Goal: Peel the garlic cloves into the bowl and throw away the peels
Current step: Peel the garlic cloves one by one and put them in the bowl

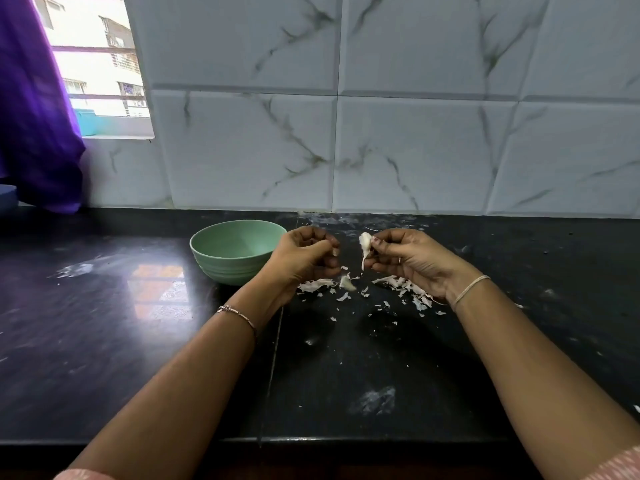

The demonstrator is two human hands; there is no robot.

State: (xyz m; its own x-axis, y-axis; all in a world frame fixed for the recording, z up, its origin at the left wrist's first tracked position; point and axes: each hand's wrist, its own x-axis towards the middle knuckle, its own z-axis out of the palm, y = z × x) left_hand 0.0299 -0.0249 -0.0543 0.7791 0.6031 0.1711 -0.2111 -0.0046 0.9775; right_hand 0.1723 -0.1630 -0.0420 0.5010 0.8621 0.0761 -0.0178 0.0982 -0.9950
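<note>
At the upper left of the frame a purple curtain (34, 116) hangs beside a barred window (100, 64), its hem reaching down to the back of the black counter (104, 341). A blue object (7, 199), cut off by the left edge, sits under it. The left half of the counter shows only glare from the window. Left of centre, near the tiled wall (415, 133), stands the green bowl (235, 251), upright. The left hand (304, 258) is just right of it and overlaps its rim in the picture; its fingers are curled inward with nothing visible in them. A bracelet (239, 313) circles that wrist. A narrow gap separates the hands. The right hand (408, 258) pinches the clove (365, 242) between thumb and fingertips, a strip of skin dangling from it, above the counter. Below both hands the peels (405, 289) lie scattered on the counter, thickest under the right hand; one blurred scrap (346, 283) sits between the two heaps. A seam (277, 341) runs from under the left wrist to the front edge (346, 439). Right of the hands the dark counter stretches to the frame edge, marked with pale smears.
</note>
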